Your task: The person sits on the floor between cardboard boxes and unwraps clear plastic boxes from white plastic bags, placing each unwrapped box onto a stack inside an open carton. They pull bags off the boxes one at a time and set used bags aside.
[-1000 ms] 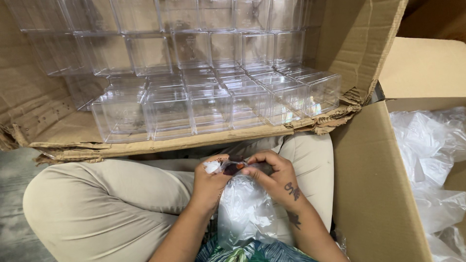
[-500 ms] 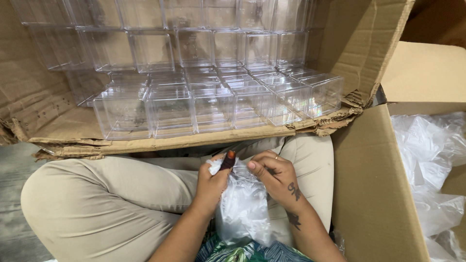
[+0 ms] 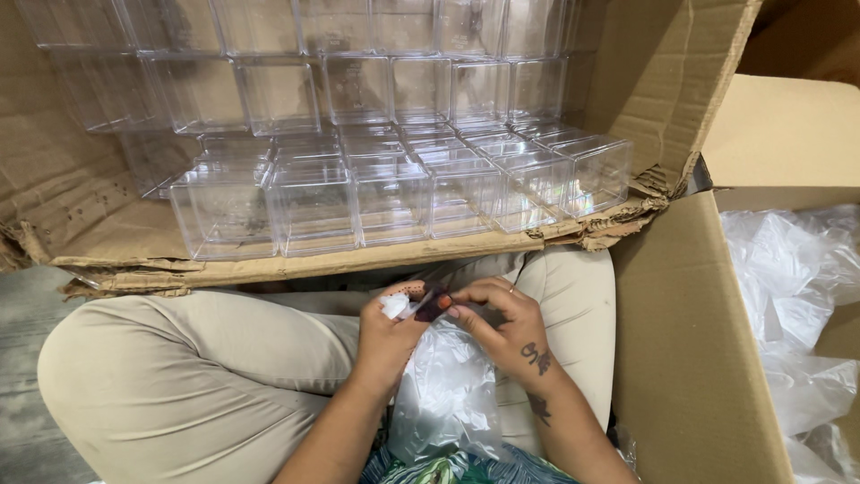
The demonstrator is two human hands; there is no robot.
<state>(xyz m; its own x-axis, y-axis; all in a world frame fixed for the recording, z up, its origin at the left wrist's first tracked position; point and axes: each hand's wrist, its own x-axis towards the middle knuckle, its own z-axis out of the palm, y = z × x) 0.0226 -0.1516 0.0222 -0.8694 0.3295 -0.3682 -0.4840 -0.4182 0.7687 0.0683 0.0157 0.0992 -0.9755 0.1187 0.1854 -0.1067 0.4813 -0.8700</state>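
Observation:
I sit cross-legged in beige trousers. My left hand (image 3: 387, 333) and my right hand (image 3: 502, 324) meet over my lap. Together they pinch a small dark reddish object (image 3: 433, 307) with a white end, at the mouth of a clear plastic bag (image 3: 445, 390) that hangs down between my forearms. The fingers of both hands are closed around the object and the bag's top. What the small object is cannot be told.
A cardboard box (image 3: 296, 264) on its side lies in front of my knees, stacked with several clear plastic cube boxes (image 3: 385, 193). To the right stands another open carton (image 3: 690, 358) holding crumpled clear plastic bags (image 3: 793, 296). Grey floor shows at the left.
The hands shifted slightly: the dark object tilted upright half a second ago and now lies lower between the fingertips. The bag stays hanging in my lap.

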